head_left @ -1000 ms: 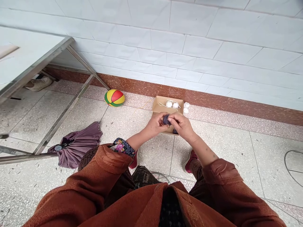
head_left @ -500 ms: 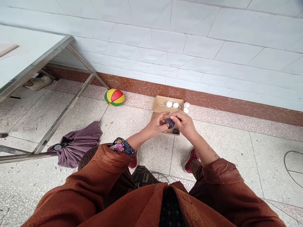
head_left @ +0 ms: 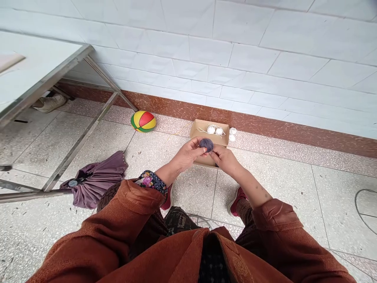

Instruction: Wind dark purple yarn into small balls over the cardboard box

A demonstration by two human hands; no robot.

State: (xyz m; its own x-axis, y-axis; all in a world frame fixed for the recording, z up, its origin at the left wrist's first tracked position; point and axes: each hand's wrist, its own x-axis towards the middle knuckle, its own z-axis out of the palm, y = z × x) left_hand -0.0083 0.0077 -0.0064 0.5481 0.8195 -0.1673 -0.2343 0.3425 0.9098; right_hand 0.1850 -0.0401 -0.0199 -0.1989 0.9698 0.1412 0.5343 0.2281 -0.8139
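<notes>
A dark purple-grey ball of yarn is gripped between the fingers and thumb of my left hand. At the ball's lower right edge, my right hand has its thumb and fingers pressed together; whatever they pinch is too small to make out. Both hands are above an open cardboard box on the floor, hiding much of its near half. A second dark ball shows only as a sliver there. Two white yarn balls with loose strands sit in the box's far half.
White balls lie just right of the box by the tiled wall. A colourful ball rests left of it. A folded purple umbrella lies near a metal-framed table. A cable curves across the floor at right.
The held yarn ball has risen slightly away from me and turned in my left hand. My right hand has shifted from its top to its lower right side, covering more of the second dark ball.
</notes>
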